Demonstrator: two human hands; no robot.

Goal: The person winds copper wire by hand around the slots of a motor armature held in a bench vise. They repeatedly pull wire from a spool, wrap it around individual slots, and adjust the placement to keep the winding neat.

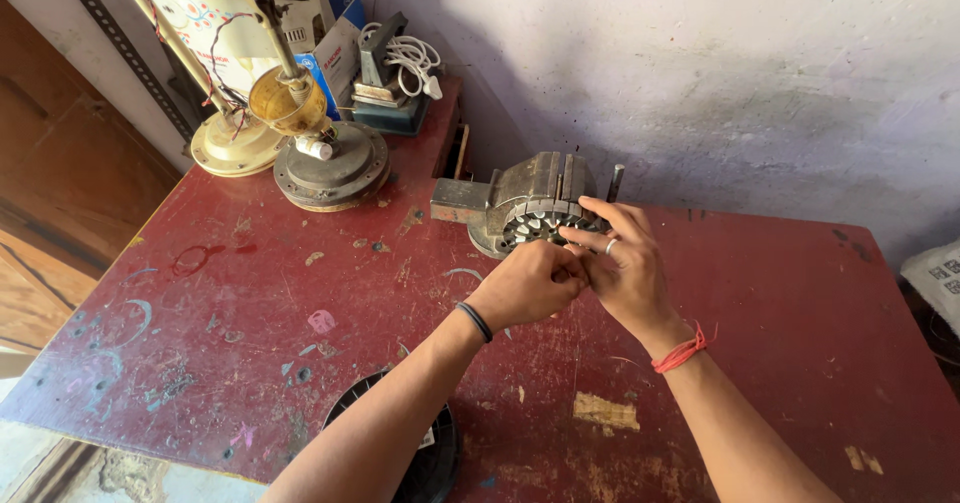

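Note:
A grey metal motor stator [531, 206] with slotted laminations stands on the worn red table [300, 293], near the wall. My left hand [524, 285], with a dark band on the wrist, is curled closed right in front of the stator's slotted face. My right hand [622, 263], with a ring and a red wrist thread, rests its fingers on the slots. The two hands touch each other at the fingertips. Whatever they pinch between them is too small to tell.
Two round fan motor bases with stems [330, 168] stand at the table's back left, beside a blue box [335, 53] and a white cable [412, 60]. A black spool [428, 453] lies under my left forearm. A brown wooden door [60, 193] is at the left.

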